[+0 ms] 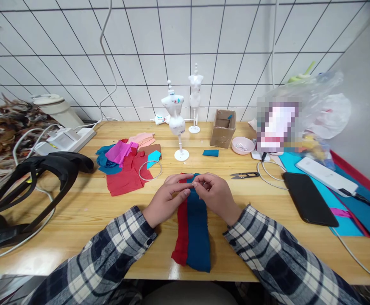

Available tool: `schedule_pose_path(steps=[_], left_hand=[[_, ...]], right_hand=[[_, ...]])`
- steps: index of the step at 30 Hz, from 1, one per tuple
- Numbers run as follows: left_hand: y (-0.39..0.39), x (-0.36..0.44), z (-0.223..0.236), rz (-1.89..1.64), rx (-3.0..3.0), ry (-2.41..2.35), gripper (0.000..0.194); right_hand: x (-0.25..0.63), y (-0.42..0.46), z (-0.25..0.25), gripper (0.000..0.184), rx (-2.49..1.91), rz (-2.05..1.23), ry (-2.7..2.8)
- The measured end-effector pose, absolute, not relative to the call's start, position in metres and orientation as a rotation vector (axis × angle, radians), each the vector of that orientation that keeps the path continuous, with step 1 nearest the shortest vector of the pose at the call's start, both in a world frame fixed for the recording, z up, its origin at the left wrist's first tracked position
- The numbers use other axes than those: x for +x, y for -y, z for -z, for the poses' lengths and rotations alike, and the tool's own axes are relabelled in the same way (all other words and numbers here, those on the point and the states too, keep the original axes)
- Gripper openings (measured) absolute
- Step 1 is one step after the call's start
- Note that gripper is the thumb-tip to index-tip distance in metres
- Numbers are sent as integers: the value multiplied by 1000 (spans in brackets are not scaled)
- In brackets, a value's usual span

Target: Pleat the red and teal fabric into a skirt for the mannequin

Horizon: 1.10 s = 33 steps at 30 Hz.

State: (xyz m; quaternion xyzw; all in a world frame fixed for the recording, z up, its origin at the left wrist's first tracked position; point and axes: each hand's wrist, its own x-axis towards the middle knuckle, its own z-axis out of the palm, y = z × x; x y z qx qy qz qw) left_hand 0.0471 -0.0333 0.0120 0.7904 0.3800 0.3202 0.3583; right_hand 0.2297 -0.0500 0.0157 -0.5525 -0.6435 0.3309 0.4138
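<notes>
A long cloth strip (198, 237), red along its left side and teal blue along its right, lies before me, running toward the table's front edge. My left hand (168, 198) is over the strip's far end, its fingers stretched out across the cloth and its thumb slightly apart below them. From the other side, my right hand (215, 194) is closed in a pinch, thumb and index fingertips meeting the tip of my left index finger. Whatever sits in that pinch is too small to make out. The hands partly cover the far end of the cloth.
Fabric scraps (129, 171) and a metal ring (150, 170) lie left. White mannequins (176, 114), a cardboard box (223, 129) and a pink bowl (243, 145) stand behind. Thread snips (245, 175) and a black phone (309, 199) are right; a black headset (38, 186) is far left.
</notes>
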Motion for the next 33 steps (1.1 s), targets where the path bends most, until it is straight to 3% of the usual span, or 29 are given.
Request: schedule_pose_path(steps=[2,11,18,33], left_hand=[[32,47,-13,-836,2025,-1025,26],[28,43,-12,-930,1976,-1070,19],[29,43,-13,-887,1924,-1045,26],[27,42,-12,-968,1949,-1080,15]], right_hand=[[229,51,-16,15,-1381,-922,1595],[226,55,-8,14,-1254,-743,1682],[228,56,-8,13,-1221,-570,1758],[225,59,-9,15,-1193,-595,1837]])
